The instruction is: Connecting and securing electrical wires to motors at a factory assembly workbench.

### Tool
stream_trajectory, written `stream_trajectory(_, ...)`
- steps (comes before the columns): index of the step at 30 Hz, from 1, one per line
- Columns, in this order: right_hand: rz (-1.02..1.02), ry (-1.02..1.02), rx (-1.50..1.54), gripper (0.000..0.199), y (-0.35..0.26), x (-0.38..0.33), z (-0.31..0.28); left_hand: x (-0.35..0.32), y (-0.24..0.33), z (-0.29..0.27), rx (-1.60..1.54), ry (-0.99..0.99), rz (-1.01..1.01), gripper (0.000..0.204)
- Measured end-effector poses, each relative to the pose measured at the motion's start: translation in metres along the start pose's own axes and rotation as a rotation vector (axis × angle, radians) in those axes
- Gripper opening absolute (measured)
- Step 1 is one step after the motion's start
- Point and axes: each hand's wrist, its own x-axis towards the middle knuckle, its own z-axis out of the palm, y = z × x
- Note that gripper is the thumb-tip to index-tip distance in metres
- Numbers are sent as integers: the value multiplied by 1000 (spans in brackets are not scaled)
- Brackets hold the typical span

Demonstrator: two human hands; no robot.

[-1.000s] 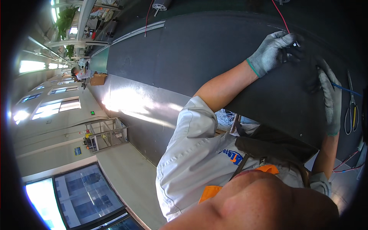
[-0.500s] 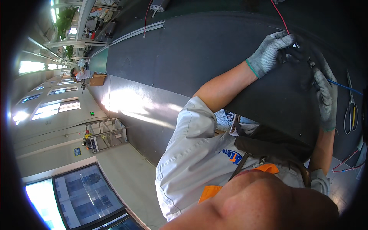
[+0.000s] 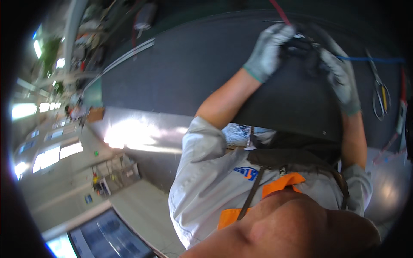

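Note:
Both my hands wear grey gloves and meet at the far side of a dark mat (image 3: 189, 73). My left hand (image 3: 269, 49) is closed on a small black part (image 3: 301, 45), and a red wire (image 3: 279, 13) runs away from it toward the top. My right hand (image 3: 342, 79) presses against the same part from the right, its fingers closed on the end of a blue wire (image 3: 372, 60) that trails off to the right. What happens between the fingertips is hidden by the gloves.
A pair of metal pliers with yellow inner grips (image 3: 379, 92) lies on the mat right of my right hand. A red-and-white tool (image 3: 401, 114) lies at the far right edge. A metal strip (image 3: 124, 58) borders the mat's left side, with the workshop floor beyond.
My right hand has moved left and up with the blue wire until it meets my left hand at the black part. The left hand has stayed in place.

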Motion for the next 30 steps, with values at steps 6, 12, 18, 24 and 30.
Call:
stream_trajectory(6,-13,6,170,55,13,4,-4,-4,11,16,-18,34,-27,30)
stream_trajectory(12,-17,-105,171,59,13,2,-13,-4,7,30,-35,23,-35,28)
stream_trajectory(18,21,-82,83,61,8,2,-21,-3,12,41,145,97,-78,28)
stream_trajectory(24,-56,-124,53,63,5,8,-23,5,10,43,181,120,-64,27)
stream_trajectory(30,13,-129,96,65,5,7,-28,6,18,48,206,117,-44,29)
